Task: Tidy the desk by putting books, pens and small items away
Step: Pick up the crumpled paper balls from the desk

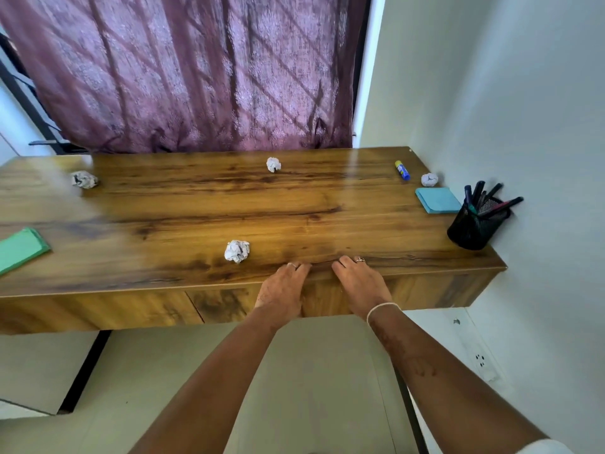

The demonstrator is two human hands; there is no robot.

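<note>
Left fingers (pixel 299 267): laid flat on the front edge of the desk top, holding nothing; a ring on one.
Right fingers (pixel 343 262): also flat on the front edge, just beside the left ones, holding nothing; one ring.
Left hand (pixel 281 286): palm down over the desk's front lip.
Right hand (pixel 360 283): palm down, with a white band (pixel 383 308) at the wrist.
Desk (pixel 196 211): glossy brown wood grain, set into the room's right corner; drawer fronts (pixel 222 304) below the top.
Nearest paper ball (pixel 237 251): near the left hand, apart from it.
Other paper balls: back centre (pixel 273 164), back left (pixel 84 179), back right (pixel 429 179).
Glue stick (pixel 402 170): lying near the back-right ball.
Blue note pad (pixel 438 200): flat, between that ball and the pen holder.
Pen holder (pixel 473 229): black mesh, at the right wall, with pens (pixel 491 201) leaning in it.
Green pad (pixel 21 249): at the left edge of view.
Room: purple curtain (pixel 196 77) behind the desk, white wall (pixel 523 93) on the right with a socket (pixel 480 360) low down, pale floor (pixel 311 371).
</note>
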